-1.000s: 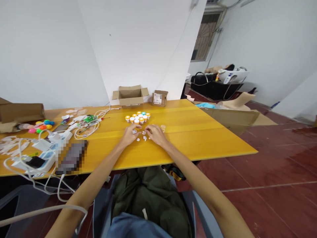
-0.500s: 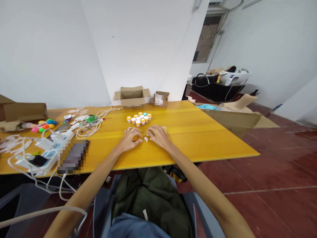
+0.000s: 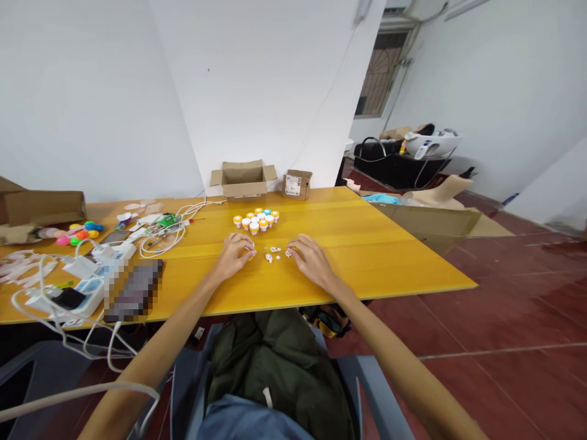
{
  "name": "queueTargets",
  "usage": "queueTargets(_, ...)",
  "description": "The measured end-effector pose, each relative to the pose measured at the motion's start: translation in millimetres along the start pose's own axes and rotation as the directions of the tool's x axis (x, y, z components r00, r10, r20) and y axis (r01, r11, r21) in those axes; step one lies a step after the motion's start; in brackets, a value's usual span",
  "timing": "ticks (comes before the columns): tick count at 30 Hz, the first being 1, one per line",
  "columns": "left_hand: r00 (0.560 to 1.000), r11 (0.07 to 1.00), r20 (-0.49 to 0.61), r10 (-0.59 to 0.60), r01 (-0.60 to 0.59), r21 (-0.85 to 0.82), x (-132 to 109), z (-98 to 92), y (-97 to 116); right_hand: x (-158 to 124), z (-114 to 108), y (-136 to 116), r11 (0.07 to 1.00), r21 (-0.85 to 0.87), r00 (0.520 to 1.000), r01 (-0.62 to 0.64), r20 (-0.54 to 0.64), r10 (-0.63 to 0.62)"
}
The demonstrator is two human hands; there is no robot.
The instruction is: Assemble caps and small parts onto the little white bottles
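My left hand [image 3: 233, 255] rests on the yellow table [image 3: 367, 256] with its fingers curled around a small orange round piece [image 3: 250, 251]. My right hand [image 3: 310, 260] lies flat on the table with its fingers apart. Its fingertips are beside a small white piece [image 3: 288, 252]. A few more tiny white pieces [image 3: 273, 252] lie between the two hands. Just beyond them stands a cluster of little jars [image 3: 255, 221] with orange and white lids, one of them blue.
Two open cardboard boxes [image 3: 244, 179] [image 3: 296, 183] stand at the table's far edge. Cables [image 3: 160, 235], white chargers [image 3: 87, 287], a dark phone [image 3: 132, 290] and coloured balls [image 3: 77, 233] crowd the left side. Flattened cardboard [image 3: 435, 217] lies on the red floor to the right.
My right hand has drawn back to the right, uncovering the white pieces. My left hand took up a small orange piece and has closed further around it.
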State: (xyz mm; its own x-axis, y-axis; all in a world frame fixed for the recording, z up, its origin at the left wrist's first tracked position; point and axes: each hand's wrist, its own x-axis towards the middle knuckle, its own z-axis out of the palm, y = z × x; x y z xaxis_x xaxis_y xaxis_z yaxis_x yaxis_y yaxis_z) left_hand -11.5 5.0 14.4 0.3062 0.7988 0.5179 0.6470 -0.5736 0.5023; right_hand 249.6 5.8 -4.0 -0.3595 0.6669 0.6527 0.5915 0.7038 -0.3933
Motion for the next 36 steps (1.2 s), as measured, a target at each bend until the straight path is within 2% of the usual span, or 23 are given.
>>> queueTargets(4,0.997,0.999,-0.072,-0.016,0.018,0.029,-4.7,-9.1,-4.5,6.6,17.6,-13.3,0.999,-0.036,0.995,0.037,0.091,-0.033)
queueTargets(8,0.984,0.992,-0.152,-0.09,0.102,0.072,-9.0,-17.3,-13.5,25.6,45.8,-39.2,0.988,-0.127,0.982,0.092,0.177,-0.069)
queueTargets(10,0.98,0.985,-0.149,-0.133,0.148,0.09,-10.4,-19.0,-17.3,35.3,56.8,-50.6,0.977,-0.171,0.973,0.125,0.215,-0.087)
queueTargets(13,0.981,0.977,-0.062,-0.183,0.188,0.096,-12.4,-16.9,-19.9,44.0,66.3,-60.5,0.962,-0.223,0.957,0.155,0.275,-0.09)
queueTargets(16,0.98,0.978,0.014,-0.199,0.198,0.072,-14.1,-10.6,-18.7,44.9,68.9,-61.8,0.952,-0.268,0.954,0.148,0.293,-0.065)
queueTargets(26,0.991,0.993,0.067,-0.118,0.119,-0.01,-17.0,0.7,-10.9,20.4,59.1,-53.5,0.946,-0.3,0.966,0.124,0.253,-0.046)
queueTargets(32,0.991,0.991,0.104,-0.088,0.097,-0.089,-19.2,3.4,-5.7,14.1,55.7,-52.3,0.964,-0.258,0.962,0.069,0.274,0.005)
queueTargets(36,0.99,0.973,0.095,-0.107,0.124,-0.193,-19.3,5.0,-2.5,15.2,54.3,-50.8,0.98,-0.198,0.979,0.007,0.2,0.033)
